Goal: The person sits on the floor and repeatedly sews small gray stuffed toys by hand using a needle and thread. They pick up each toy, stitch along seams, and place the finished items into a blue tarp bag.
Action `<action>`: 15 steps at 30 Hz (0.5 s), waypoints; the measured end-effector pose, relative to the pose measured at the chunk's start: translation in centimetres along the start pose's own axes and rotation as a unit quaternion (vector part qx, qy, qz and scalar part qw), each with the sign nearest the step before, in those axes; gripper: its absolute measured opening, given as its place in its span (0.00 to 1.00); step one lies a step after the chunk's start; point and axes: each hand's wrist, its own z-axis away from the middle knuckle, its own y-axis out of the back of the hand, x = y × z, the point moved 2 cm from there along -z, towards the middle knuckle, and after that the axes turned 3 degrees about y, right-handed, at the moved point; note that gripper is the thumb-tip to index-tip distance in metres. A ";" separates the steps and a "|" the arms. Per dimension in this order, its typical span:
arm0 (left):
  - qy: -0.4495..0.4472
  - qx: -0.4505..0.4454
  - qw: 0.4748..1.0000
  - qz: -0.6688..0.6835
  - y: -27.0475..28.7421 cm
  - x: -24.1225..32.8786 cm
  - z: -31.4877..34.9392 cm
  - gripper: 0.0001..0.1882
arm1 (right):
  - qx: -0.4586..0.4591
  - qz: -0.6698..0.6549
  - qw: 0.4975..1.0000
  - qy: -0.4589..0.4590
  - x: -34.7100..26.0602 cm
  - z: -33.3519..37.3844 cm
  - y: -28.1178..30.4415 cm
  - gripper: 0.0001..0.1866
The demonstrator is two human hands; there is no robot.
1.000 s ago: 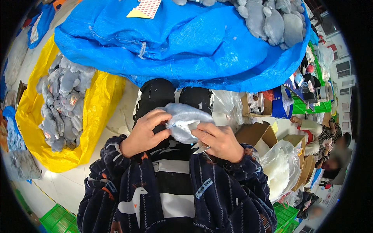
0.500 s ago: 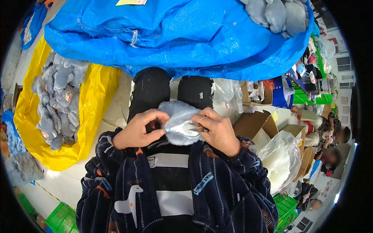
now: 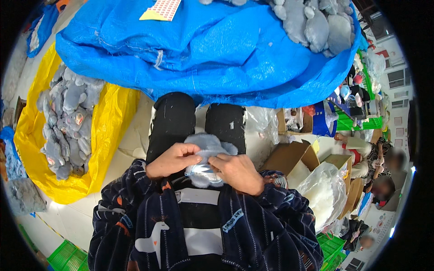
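Grey plush piece (image 3: 209,144) sits just below frame centre, in front of the person's torso and over the lap. Left hand (image 3: 168,161) is on its left side, thumb and fingers pinched on the fabric; right hand (image 3: 240,172) comes in from the right, fingertips pinched on it too. Fingertips of both sit close together near the middle of the piece. Grey fur shows above them, a rounded lobe sticks out at upper right, and a whitish patch (image 3: 199,170) faces up on the lower part, below the fingertips. Can't tell if the right palm hides anything else. Black trousers (image 3: 173,124) directly beyond the piece, both knees pointing up-frame. Dark patterned jacket (image 3: 257,226) fills lower centre, its sleeves reaching the wrists. Big blue sheet (image 3: 203,54) spans the top; grey plush toys (image 3: 316,29) piled at its upper right, red-and-white patterned card (image 3: 165,10) near the top edge. Yellow sack (image 3: 108,128) at left, open, with more grey toys (image 3: 65,122) heaped inside. Right of the hands: open cardboard box (image 3: 287,156), clear bag (image 3: 323,194) of white fluff below it. Green crates (image 3: 68,256) in both lower corners. Other people (image 3: 379,158) at far right.
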 end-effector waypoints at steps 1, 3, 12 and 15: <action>0.009 -0.006 0.999 0.039 -0.1 -0.2 -0.2 0.06 | -0.020 0.010 1.000 0.008 0.1 -0.3 -0.1 0.09; 0.076 -0.013 0.989 0.122 -0.1 0.0 0.2 0.07 | -0.015 -0.003 1.000 0.024 0.4 -0.8 -0.2 0.07; -0.026 0.007 1.000 -0.012 0.3 -1.2 0.1 0.08 | 0.131 -0.022 0.984 0.118 -0.3 1.3 3.3 0.18; -0.182 -0.014 0.961 -0.206 -0.5 0.2 1.1 0.13 | 0.188 -0.089 0.977 -0.037 0.8 1.3 3.5 0.16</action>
